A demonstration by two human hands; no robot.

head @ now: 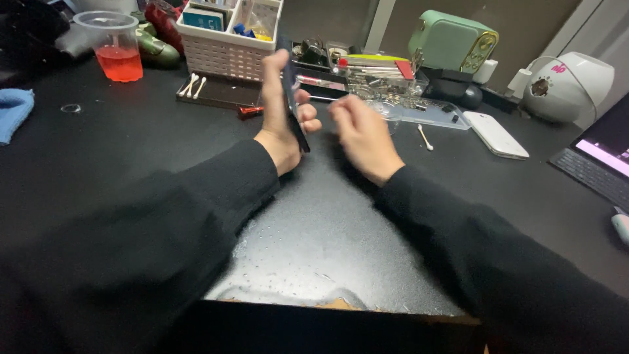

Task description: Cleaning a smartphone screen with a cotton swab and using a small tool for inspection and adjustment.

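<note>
Holding dark slim phone upright, left hand grip clamped | right hand blurred beside it, grip unclear | black tabletop

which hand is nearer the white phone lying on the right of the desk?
Right. The right hand is left of the white phone, apart from it; the left hand, holding a dark phone, is farther left.

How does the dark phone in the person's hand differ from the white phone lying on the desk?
The dark phone is held edge-on and nearly upright in the left hand; the white phone lies flat on the black desk, untouched. The dark one sits near the middle of the view, with the right hand close beside it; the white one is off to the right. Both are slim, flat slabs.
</note>
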